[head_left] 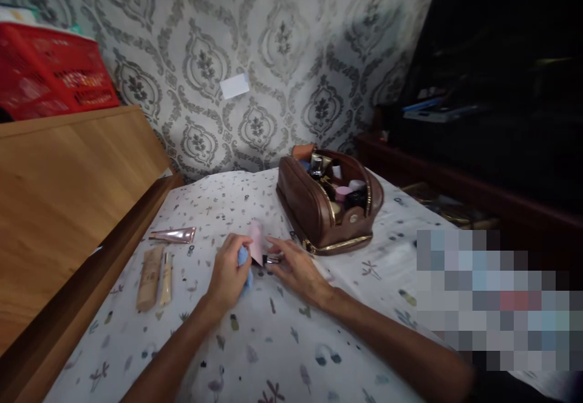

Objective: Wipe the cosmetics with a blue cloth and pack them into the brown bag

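Observation:
My left hand [229, 269] is closed on a crumpled blue cloth [245, 264]. Right beside its fingertips a pink tube [257, 242] stands tilted, with a dark lower end; which hand carries its weight I cannot tell. From the other side, my right hand [298, 269] has its fingers closed around a small black-and-silver piece [271, 260], too blurred to name. Behind the right hand sits a brown leather toiletry bag [300, 199], unzipped, with bottles and a pink-lidded item [342, 193] inside.
On the patterned white sheet at left lie a shiny pink tube [177, 235], a beige tube [149, 278] and a slim yellowish tube [166, 278]. A wooden panel [77, 172] bounds the left, with a red box [54, 72] on top. Dark furniture [492, 118] stands at right.

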`<state>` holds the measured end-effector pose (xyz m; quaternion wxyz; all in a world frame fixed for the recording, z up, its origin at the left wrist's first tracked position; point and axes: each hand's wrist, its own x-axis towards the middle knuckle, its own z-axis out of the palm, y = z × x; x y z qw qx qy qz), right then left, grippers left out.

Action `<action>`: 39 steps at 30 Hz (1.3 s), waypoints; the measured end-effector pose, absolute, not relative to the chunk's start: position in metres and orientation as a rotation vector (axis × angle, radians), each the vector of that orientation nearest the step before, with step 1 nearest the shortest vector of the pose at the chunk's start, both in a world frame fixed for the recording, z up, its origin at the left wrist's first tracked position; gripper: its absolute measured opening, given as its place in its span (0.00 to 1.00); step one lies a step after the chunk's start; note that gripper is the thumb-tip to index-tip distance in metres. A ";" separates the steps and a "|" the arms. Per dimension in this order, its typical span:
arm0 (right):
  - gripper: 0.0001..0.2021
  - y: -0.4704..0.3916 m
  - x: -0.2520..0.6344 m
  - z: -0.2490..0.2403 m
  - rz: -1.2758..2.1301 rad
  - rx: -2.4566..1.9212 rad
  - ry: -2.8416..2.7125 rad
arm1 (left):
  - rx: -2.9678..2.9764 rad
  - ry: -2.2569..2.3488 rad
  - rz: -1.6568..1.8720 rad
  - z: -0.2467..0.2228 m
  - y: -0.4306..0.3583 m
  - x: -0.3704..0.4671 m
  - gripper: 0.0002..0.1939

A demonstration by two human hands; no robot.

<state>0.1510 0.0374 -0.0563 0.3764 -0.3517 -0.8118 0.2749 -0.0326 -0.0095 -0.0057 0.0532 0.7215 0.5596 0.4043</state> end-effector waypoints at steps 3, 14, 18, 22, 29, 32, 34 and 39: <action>0.30 0.038 0.149 -0.056 0.655 -0.872 -2.139 | 2.267 1.491 1.165 -0.009 -0.015 -0.009 0.10; 0.18 0.047 0.149 -0.066 0.682 -0.949 -1.810 | 2.182 1.631 1.292 0.001 0.011 -0.027 0.10; 0.17 0.046 0.150 -0.062 0.912 -0.865 -1.595 | 2.223 1.796 1.541 0.004 0.032 -0.044 0.17; 0.21 0.040 0.149 -0.055 1.258 -0.612 -1.521 | 2.016 1.878 1.549 0.000 0.041 -0.054 0.22; 0.29 0.041 0.146 -0.057 1.560 -0.576 -1.394 | 1.666 1.900 1.413 -0.003 0.034 -0.066 0.23; 0.27 0.042 0.143 -0.059 1.679 -0.546 -1.333 | 1.468 1.845 1.487 0.004 0.032 -0.067 0.24; 0.26 0.043 0.141 -0.059 1.793 -0.498 -1.235 | 1.313 1.771 1.527 0.009 0.030 -0.063 0.24; 0.29 0.048 0.143 -0.059 1.976 -0.360 -0.999 | 1.086 1.637 1.502 0.023 0.022 -0.046 0.21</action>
